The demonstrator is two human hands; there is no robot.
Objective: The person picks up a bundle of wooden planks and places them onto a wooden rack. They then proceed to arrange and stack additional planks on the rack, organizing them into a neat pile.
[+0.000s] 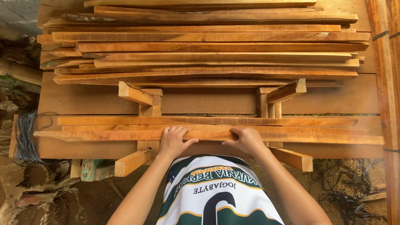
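Both hands rest on the near plank (291, 136), a long, thin orange-brown board lying crosswise at the front edge of the bench (83, 100). The left hand (174, 141) sits just left of the plank's middle, fingers curled over the top face and far edge, thumb stretched right along the near edge. The right hand (246, 139) sits just beside it to the right, fingers folded over the plank, thumb pointing left. Both hands are closed around the board in a partial grip; how tightly they clamp cannot be told.

The near plank lies on top of a short stack of similar planks (125, 121), which rest across two wooden supports. The left support (132, 161) and right support (294, 158) project from under the stack toward the person, and their far ends rise behind it.

Beyond the supports, a large pile (208, 50) of planks covers the back half of the bench, laid parallel to the near stack, ends uneven.

A bundle of dark wire (25, 137) hangs at the bench's left end. Upright timbers (385, 83) stand at the right edge. Bare dirt (62, 196) lies below.
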